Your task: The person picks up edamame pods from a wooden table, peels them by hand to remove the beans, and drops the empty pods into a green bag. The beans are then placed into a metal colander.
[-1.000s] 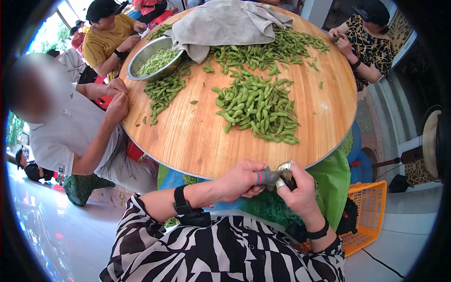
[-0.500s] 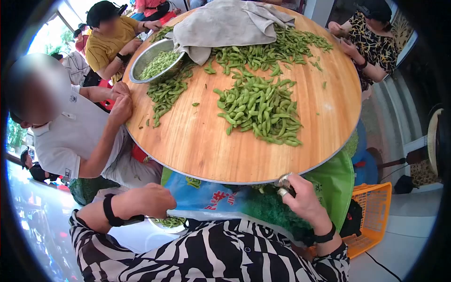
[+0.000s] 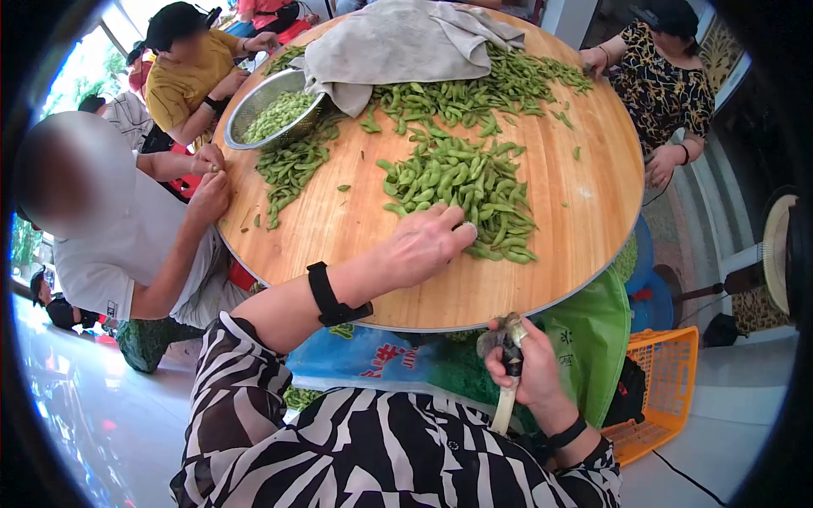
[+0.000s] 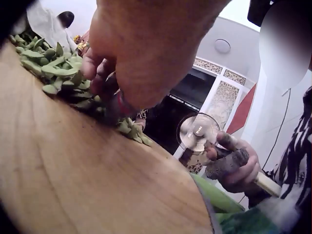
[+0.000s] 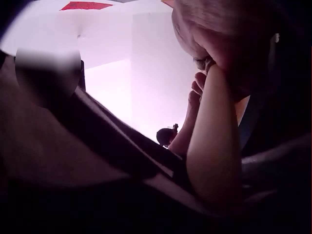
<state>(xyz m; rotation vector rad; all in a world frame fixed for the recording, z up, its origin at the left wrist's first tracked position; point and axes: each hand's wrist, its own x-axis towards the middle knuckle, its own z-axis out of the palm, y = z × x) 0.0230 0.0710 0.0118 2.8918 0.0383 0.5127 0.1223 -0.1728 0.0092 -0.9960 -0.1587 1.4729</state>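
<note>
My left hand [image 3: 417, 247] reaches over the near edge of a heap of green soybean pods [image 3: 457, 182] on the table. In the left wrist view its curled fingers [image 4: 100, 73] meet the pods, and I cannot tell whether they pinch one. A dark wrap with a red band covers one fingertip. Beyond the table's near edge, my right hand [image 3: 533, 364] grips a tool with a pale tapered handle [image 3: 504, 412], handle end toward my body. Its dark upper part is mostly hidden by the fingers. Dark grey and silvery pieces show around those fingertips.
The round wooden table [image 3: 339, 254] also carries a metal colander [image 3: 241, 110] of shelled beans, more pods, and a grey cloth [image 3: 389, 51]. Green and blue plastic sheeting [image 3: 584, 339] hangs at the near edge. An orange crate [image 3: 669, 381] stands right; several people sit around.
My left hand came away from my right, swung down left above a bowl of pods, then moved up and right to the heap. My right hand has turned, showing the pale handle.
</note>
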